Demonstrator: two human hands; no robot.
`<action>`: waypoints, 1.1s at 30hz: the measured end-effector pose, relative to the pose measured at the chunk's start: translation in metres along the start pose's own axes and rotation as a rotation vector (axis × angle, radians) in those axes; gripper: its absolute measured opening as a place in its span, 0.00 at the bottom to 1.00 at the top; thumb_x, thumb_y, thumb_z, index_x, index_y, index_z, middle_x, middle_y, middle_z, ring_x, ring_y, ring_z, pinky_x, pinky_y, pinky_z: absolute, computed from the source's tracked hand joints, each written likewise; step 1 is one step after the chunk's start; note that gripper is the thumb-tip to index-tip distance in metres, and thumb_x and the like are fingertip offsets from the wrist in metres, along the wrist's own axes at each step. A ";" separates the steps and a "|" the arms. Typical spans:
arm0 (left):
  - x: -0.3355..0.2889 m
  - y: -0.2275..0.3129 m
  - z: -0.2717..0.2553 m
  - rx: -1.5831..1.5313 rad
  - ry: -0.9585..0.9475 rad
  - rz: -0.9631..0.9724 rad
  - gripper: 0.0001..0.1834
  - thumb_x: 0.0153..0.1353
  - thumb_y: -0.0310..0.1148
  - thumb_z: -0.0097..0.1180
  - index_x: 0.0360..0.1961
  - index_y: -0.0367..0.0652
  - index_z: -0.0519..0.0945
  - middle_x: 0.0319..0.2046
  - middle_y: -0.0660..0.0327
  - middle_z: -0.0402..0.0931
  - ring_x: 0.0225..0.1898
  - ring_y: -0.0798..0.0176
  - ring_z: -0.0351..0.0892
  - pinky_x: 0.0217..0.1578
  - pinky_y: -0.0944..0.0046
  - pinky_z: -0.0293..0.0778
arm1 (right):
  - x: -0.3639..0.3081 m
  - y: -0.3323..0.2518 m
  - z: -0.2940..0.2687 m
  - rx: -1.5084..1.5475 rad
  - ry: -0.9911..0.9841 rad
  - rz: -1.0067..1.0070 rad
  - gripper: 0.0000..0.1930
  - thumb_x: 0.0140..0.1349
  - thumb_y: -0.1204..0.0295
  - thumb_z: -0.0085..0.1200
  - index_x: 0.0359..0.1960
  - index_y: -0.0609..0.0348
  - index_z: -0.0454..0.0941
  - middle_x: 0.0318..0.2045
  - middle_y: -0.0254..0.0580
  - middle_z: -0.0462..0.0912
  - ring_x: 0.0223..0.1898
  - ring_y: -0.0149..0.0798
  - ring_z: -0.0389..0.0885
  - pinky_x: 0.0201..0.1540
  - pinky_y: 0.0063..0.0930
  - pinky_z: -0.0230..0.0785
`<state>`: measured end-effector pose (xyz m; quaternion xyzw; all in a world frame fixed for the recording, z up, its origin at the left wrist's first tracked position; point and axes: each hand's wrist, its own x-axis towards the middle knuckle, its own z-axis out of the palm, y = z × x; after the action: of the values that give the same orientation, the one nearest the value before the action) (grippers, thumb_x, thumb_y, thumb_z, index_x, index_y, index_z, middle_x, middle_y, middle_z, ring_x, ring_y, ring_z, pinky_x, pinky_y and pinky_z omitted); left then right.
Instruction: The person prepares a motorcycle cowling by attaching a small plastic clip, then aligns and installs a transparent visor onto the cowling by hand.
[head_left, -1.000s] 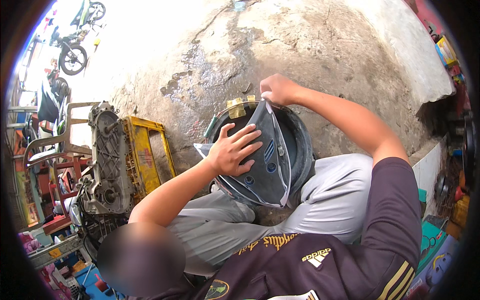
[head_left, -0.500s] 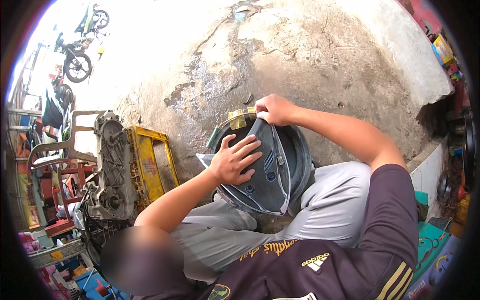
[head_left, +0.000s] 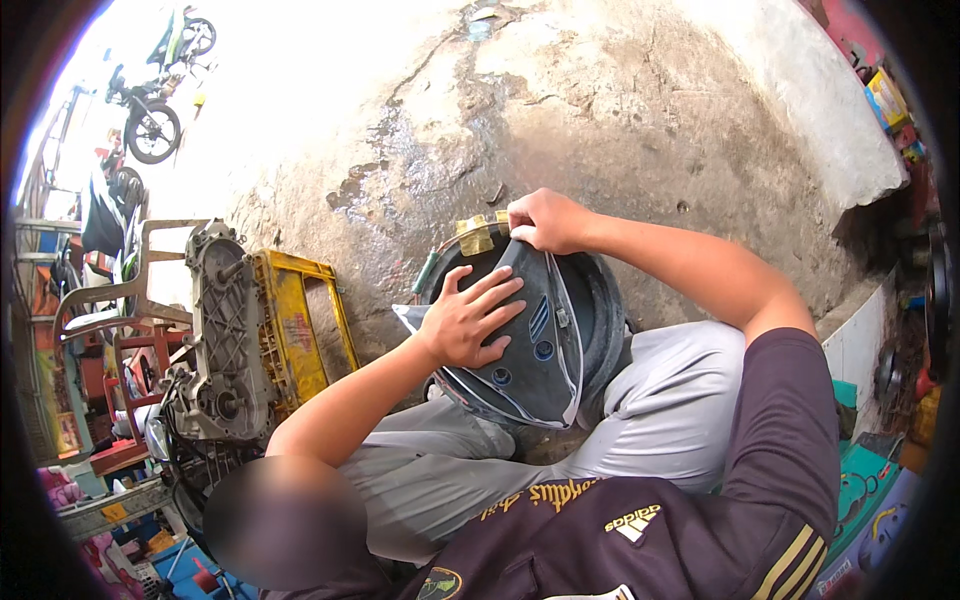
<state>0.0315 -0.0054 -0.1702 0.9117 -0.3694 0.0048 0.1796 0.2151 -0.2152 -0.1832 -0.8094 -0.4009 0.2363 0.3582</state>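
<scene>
A dark grey, roughly triangular panel (head_left: 525,385) with white edging and blue-and-white markings lies tilted over a round black tub (head_left: 603,300) in front of me. My left hand (head_left: 470,318) rests flat on its upper left face, fingers spread. At the panel's far tip, my right hand (head_left: 549,220) has its fingers closed on the corner; the fingertips are partly hidden. Beside that hand, a yellowish translucent piece (head_left: 475,238) sits at the tub's far rim. A thin green object (head_left: 427,272) leans at the rim's left side. Most of the tub's inside is covered.
To the left, a grey metal engine casing (head_left: 222,330) stands against a yellow plastic crate (head_left: 300,335). Motorcycles (head_left: 153,132) are parked at the far left. A raised concrete slab (head_left: 810,110) borders the right. Wet, cracked concrete floor (head_left: 620,130) stretches ahead.
Almost nothing differs. Both hands keep their places on the panel, with the right hand shifted very slightly left.
</scene>
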 end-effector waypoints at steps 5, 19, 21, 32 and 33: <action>0.006 0.000 0.003 0.002 0.011 0.017 0.32 0.56 0.47 0.66 0.63 0.53 0.79 0.71 0.59 0.70 0.77 0.56 0.63 0.69 0.32 0.54 | 0.007 0.031 -0.011 -0.029 0.128 0.069 0.07 0.59 0.70 0.60 0.33 0.61 0.84 0.32 0.57 0.87 0.37 0.57 0.87 0.43 0.48 0.78; 0.003 0.001 0.000 -0.009 -0.004 0.008 0.32 0.56 0.47 0.66 0.63 0.53 0.78 0.72 0.59 0.70 0.77 0.56 0.62 0.68 0.32 0.56 | 0.008 0.024 -0.016 0.026 0.104 0.138 0.08 0.57 0.69 0.64 0.33 0.61 0.88 0.30 0.53 0.89 0.35 0.50 0.89 0.40 0.42 0.78; 0.000 0.001 0.000 0.002 0.009 -0.002 0.33 0.55 0.46 0.67 0.63 0.54 0.79 0.72 0.60 0.70 0.77 0.55 0.62 0.68 0.33 0.56 | 0.007 0.014 -0.007 0.009 0.042 0.102 0.09 0.56 0.68 0.64 0.33 0.61 0.88 0.30 0.52 0.89 0.34 0.50 0.88 0.41 0.41 0.79; 0.003 0.001 0.003 -0.003 0.025 0.011 0.33 0.55 0.46 0.67 0.63 0.54 0.78 0.72 0.60 0.70 0.77 0.55 0.63 0.68 0.33 0.57 | 0.010 0.043 -0.016 0.029 0.099 0.216 0.09 0.57 0.68 0.67 0.32 0.62 0.86 0.31 0.52 0.88 0.35 0.48 0.88 0.41 0.41 0.78; 0.001 0.001 0.003 -0.012 0.021 0.011 0.32 0.56 0.47 0.66 0.64 0.54 0.78 0.72 0.60 0.70 0.77 0.55 0.62 0.68 0.32 0.56 | 0.011 0.039 -0.012 0.034 0.095 0.210 0.09 0.57 0.68 0.67 0.32 0.62 0.86 0.31 0.52 0.88 0.35 0.48 0.88 0.41 0.41 0.78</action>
<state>0.0315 -0.0076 -0.1726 0.9085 -0.3725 0.0131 0.1888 0.2484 -0.2280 -0.2066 -0.8511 -0.2923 0.2406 0.3638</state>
